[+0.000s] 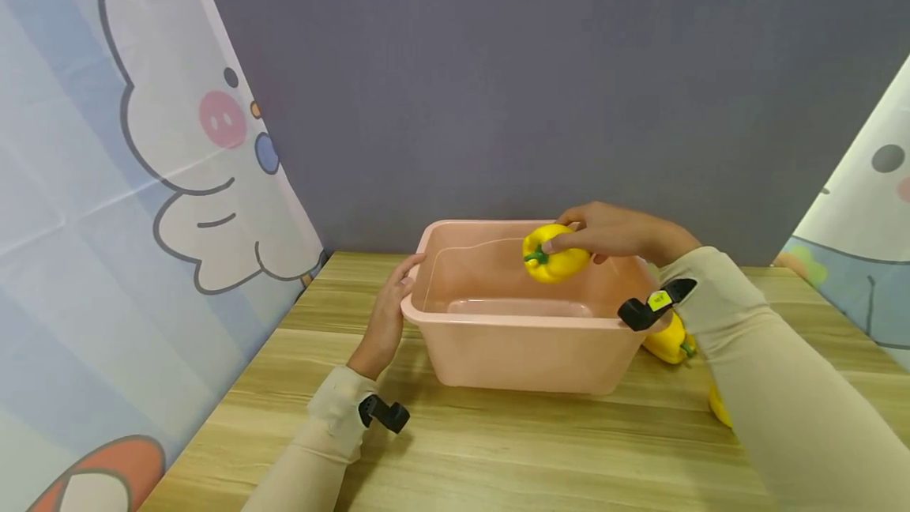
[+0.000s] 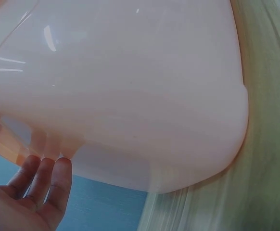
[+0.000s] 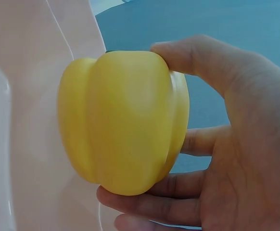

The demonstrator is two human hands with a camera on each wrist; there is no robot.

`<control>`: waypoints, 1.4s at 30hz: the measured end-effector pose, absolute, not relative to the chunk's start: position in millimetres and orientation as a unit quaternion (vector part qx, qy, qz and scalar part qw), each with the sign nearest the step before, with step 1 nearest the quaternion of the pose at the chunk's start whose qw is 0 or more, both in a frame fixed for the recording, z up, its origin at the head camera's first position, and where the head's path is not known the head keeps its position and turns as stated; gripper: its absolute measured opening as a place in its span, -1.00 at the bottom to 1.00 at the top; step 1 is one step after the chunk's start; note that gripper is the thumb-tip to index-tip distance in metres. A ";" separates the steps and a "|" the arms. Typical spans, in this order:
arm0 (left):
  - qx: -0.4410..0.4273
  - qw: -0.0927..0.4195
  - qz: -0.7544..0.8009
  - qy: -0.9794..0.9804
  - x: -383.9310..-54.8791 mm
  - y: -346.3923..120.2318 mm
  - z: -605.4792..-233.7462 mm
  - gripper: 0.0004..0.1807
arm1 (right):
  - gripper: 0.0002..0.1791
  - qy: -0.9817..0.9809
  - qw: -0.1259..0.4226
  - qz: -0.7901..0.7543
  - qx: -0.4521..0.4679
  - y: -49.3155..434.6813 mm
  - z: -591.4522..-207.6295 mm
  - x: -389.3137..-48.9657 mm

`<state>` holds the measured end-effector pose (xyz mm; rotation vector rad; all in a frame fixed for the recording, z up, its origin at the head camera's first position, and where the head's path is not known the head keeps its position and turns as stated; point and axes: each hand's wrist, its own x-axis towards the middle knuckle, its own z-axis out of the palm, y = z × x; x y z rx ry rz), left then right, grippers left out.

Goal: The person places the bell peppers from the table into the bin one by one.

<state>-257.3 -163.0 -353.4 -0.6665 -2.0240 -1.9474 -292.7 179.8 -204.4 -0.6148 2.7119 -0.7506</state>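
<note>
My right hand (image 1: 604, 231) holds a yellow bell pepper (image 1: 562, 265) over the pink plastic basin (image 1: 519, 354), its green stem tilted toward the left. In the right wrist view the thumb lies at the top of the pepper (image 3: 130, 120) and the fingers support it from below. My left hand (image 1: 387, 310) touches the basin's left rim. Seen from the left wrist, several fingertips of that hand (image 2: 39, 197) rest against the outer wall of the basin (image 2: 145, 86), with the fingers nearly straight.
Another yellow bell pepper (image 1: 668, 342) lies on the wooden table (image 1: 498, 449) at the basin's right side. A further yellow object (image 1: 718, 405) is mostly hidden by the right sleeve. A grey panel (image 1: 498, 85) stands behind, with a cartoon-printed curtain (image 1: 85, 204) to the left.
</note>
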 end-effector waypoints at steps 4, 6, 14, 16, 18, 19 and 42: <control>-0.229 0.127 -0.671 -0.693 -257.4 -162.3 -354.3 -0.39 | -0.17 0.933 0.129 -0.263 -0.211 177.2 -209.0 -295.8; -0.229 0.125 -0.671 -0.694 -257.1 -162.0 -354.2 -0.39 | -0.18 0.931 0.130 -0.267 -0.213 175.8 -210.4 -296.3; -0.233 0.120 -0.670 -0.694 -256.8 -161.2 -353.0 -0.39 | -0.17 0.931 0.128 -0.270 -0.210 171.4 -211.0 -300.4; -0.233 0.119 -0.670 -0.695 -256.8 -161.2 -353.2 -0.39 | -0.16 0.932 0.127 -0.267 -0.210 169.9 -210.6 -301.3; -0.233 0.119 -0.669 -0.695 -256.6 -160.9 -353.2 -0.39 | -0.17 0.933 0.128 -0.265 -0.209 168.2 -210.0 -302.4; -0.234 0.117 -0.669 -0.695 -256.5 -160.9 -353.2 -0.39 | -0.18 0.933 0.128 -0.263 -0.209 167.2 -209.7 -302.9; -0.242 0.123 -0.674 -0.687 -254.5 -161.2 -354.4 -0.40 | -0.25 0.928 0.123 -0.273 -0.220 151.6 -213.5 -310.1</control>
